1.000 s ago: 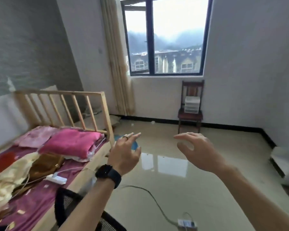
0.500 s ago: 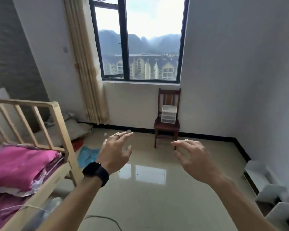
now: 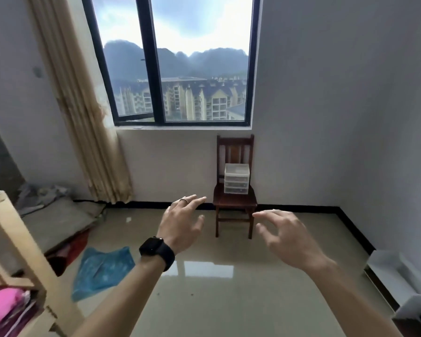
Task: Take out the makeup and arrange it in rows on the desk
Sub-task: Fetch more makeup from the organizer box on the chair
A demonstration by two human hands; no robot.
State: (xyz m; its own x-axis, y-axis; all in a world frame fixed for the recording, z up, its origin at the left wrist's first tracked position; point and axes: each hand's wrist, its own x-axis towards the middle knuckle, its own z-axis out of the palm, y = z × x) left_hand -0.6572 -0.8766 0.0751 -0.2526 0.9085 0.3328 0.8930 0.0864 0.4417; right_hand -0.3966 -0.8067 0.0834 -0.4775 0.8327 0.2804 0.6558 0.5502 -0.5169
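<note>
Left hand (image 3: 180,224) & right hand (image 3: 284,239) are held out, fingers spread & loosely bent, well short of chair (image 3: 233,203); drawer box (image 3: 236,178) is set on chair seat.

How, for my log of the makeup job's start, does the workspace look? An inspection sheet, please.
Surface: no desk in view, only the glossy tiled floor.
Job's things: no makeup seen; a clear drawer unit stands on the wooden chair under the window, contents cannot be told.
Clutter: blue plastic bag on the floor; grey bedding by the curtain; pink bedding on the wooden bed frame.
Fingers: left hand and right hand both raised, fingers spread, holding nothing; black watch on the left wrist.
Cables: nothing seen.
Surroundings: white shelves at the right wall.
</note>
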